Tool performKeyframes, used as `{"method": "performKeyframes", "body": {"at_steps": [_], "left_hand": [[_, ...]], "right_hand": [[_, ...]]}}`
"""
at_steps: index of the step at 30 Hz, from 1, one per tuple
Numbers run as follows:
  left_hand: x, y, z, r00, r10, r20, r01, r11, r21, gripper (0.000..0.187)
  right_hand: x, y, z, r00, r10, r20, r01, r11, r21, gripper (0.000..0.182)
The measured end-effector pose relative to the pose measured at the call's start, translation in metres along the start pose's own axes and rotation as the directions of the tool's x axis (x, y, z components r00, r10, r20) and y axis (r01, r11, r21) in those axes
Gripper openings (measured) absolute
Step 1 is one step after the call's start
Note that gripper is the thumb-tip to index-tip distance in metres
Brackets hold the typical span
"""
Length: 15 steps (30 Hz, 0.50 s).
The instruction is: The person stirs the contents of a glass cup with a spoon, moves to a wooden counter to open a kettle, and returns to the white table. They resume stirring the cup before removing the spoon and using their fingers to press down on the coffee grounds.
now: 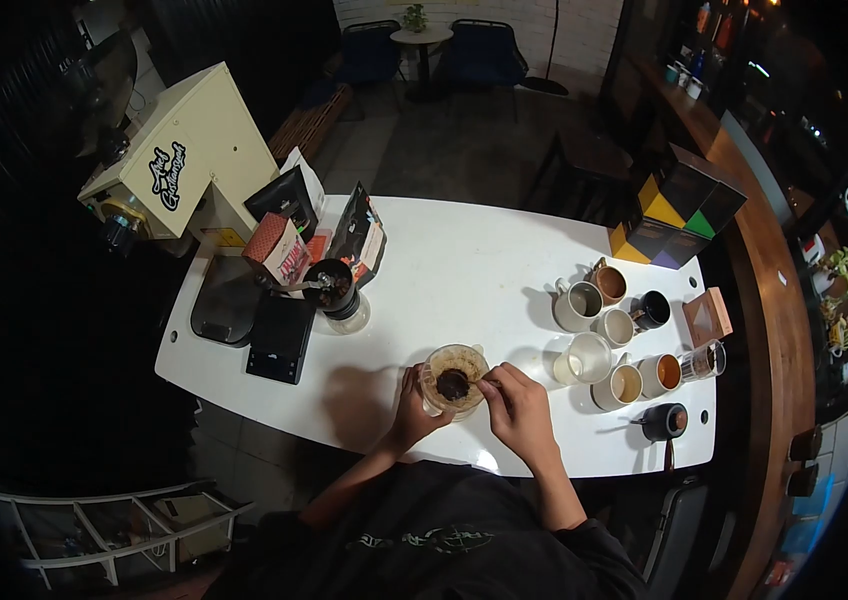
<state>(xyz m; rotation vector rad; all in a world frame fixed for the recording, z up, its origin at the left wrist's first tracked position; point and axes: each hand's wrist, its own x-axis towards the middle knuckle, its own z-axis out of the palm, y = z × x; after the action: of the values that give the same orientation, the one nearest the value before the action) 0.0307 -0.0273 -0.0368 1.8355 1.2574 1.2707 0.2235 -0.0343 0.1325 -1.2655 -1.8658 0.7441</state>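
Note:
In front of me on the table stands a clear coffee dripper [428,385] lined with a brown-stained paper filter [459,357]. Dark wet coffee grounds [452,384] lie in the filter's bottom. My left hand [412,412] wraps round the dripper's left side, thumb at the front. At its right rim, my right hand [522,408] is closed in a pinch, fingertips by the filter's edge; what they pinch, if anything, is too small to tell. The vessel under the dripper is mostly hidden.
Several cups, a clear glass server [582,358] and a black long-handled pot [664,422] stand to the right. On the left are a black scale [279,338], a grinder-like jar [347,315], coffee bags [359,235] and a cream machine [189,150]. Dark boxes [679,205] sit back right.

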Motion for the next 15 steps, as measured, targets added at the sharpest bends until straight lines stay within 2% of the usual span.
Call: {"method": "performKeyframes", "body": {"at_steps": [2,5,8,12,15], "left_hand": [[0.0008,0.0002,0.0006,1.0,0.005,0.004,-0.005,1.0,0.016,0.072],[-0.0002,-0.0018,0.0013,1.0,0.012,-0.009,-0.012,1.0,0.002,0.072],[-0.0002,-0.0011,0.0012,1.0,0.004,-0.011,-0.004,1.0,0.004,0.071],[0.0019,0.0032,-0.0005,1.0,0.018,-0.012,-0.018,1.0,0.022,0.071],[0.0014,0.0033,0.0006,1.0,0.024,-0.016,-0.023,1.0,0.012,0.07]], "right_hand": [[0.0003,0.0019,0.0028,0.996,-0.05,-0.077,0.047,0.998,-0.038,0.008],[0.0005,-0.0006,-0.0021,1.0,-0.009,0.002,0.009,1.0,0.002,0.008],[0.0013,-0.002,-0.0005,0.998,0.001,-0.058,-0.002,1.0,-0.001,0.008],[-0.0001,-0.0003,-0.0024,1.0,0.017,-0.005,-0.017,1.0,-0.018,0.008],[0.0004,0.0012,-0.0019,1.0,0.016,-0.016,-0.016,0.999,0.046,0.009]]}}
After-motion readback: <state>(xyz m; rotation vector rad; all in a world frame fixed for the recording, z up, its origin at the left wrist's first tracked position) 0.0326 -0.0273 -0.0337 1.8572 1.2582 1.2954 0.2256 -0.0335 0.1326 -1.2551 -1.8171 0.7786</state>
